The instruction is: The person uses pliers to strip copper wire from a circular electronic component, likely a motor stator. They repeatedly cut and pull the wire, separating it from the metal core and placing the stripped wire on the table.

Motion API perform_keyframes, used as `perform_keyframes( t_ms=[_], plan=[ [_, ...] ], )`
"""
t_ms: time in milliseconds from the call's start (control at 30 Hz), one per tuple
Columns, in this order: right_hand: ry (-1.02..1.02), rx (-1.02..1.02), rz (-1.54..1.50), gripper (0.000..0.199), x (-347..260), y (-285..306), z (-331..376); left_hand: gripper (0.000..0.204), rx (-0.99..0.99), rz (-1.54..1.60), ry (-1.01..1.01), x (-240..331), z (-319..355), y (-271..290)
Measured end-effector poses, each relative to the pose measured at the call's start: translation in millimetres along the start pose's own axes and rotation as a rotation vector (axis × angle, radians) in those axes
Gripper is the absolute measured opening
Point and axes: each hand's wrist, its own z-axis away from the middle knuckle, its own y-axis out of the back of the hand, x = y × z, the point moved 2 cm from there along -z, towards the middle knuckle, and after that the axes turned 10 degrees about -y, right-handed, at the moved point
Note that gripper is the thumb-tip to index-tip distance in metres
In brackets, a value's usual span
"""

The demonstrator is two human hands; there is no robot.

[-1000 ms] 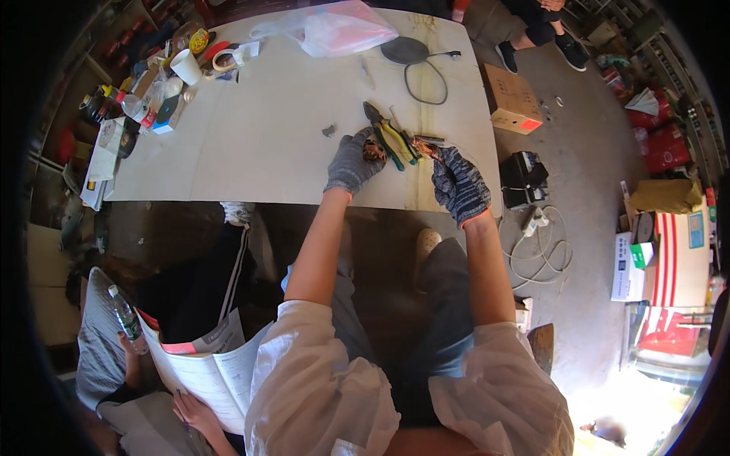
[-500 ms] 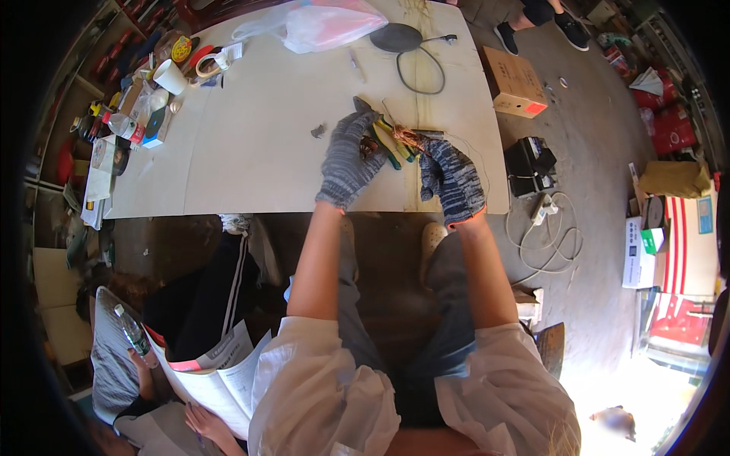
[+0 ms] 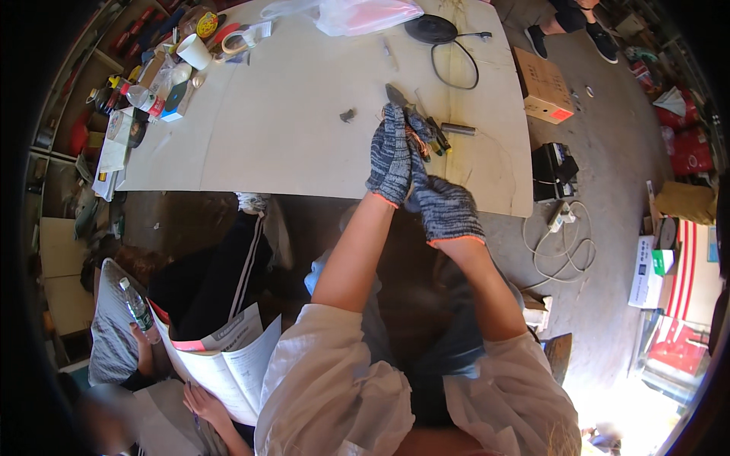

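Observation:
Grey-and-black knit gloves with orange cuffs cover both hands. My left hand [image 3: 391,161] is closed at the table's near side around a tangle of copper wire [image 3: 417,140], part of which shows beside its fingers. Just below and right, my right hand [image 3: 449,208] is closed, its fingertips against the left glove; what they grip is hidden. A tool with green-and-yellow handles [image 3: 439,140] lies on the table right beyond the wire. A dark flat piece [image 3: 396,96] sticks out past my left fingers; whether it belongs to that tool, I cannot tell. Nearby lies a short grey cylinder [image 3: 458,129].
On the pale table [image 3: 281,129] are a grey scrap [image 3: 347,115], a black cable reel [image 3: 431,30] and a plastic bag [image 3: 357,15]. Clutter with a paper cup [image 3: 195,52] lines its left end. A cardboard box [image 3: 541,85] stands right. A person with papers [image 3: 228,376] sits at lower left.
My right hand has drawn back toward me from the copper wire, which is now at my left hand. My left hand has closed and turned. The whole view has shifted a little.

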Motion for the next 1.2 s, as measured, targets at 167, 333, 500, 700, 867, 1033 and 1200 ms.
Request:
perform_keyframes(
  t_ms=[167, 333, 500, 700, 867, 1033, 1200],
  plan=[
    [0.274, -0.005, -0.168, 0.036, -46.3, 34.8, 15.2, 0.04, 0.218, 0.3, 0.103, 4.2, -26.1, 16.5],
    [-0.255, 0.099, -1.436, 0.035, -15.2, 59.2, -7.9, 0.039, -0.059, 0.429, 0.098, 7.8, -16.5, 12.6],
    [-0.478, 0.317, -1.26, 0.029, 35.0, 58.8, -16.9, 0.038, -0.002, 0.343, 0.126, 10.1, -8.3, -4.6],
    [-0.608, 0.75, -0.859, 0.057, 33.5, 43.9, -53.1, 0.024, -0.364, -0.208, -0.014, 15.3, 11.5, -14.0],
    [-0.571, 1.114, -0.484, 0.07, 51.3, 18.0, -79.3, 0.026, -0.51, -0.453, -0.102, 2.3, 16.5, -24.9],
    [-0.663, 1.15, -0.403, 0.067, 44.8, 17.7, -84.1, 0.027, -0.425, -0.532, -0.155, 0.3, 20.4, -30.3],
    [-0.671, 1.083, -0.319, 0.061, 54.6, 17.6, -86.5, 0.017, -0.449, -0.463, -0.058, -5.1, 16.9, -21.9]
  ],
)
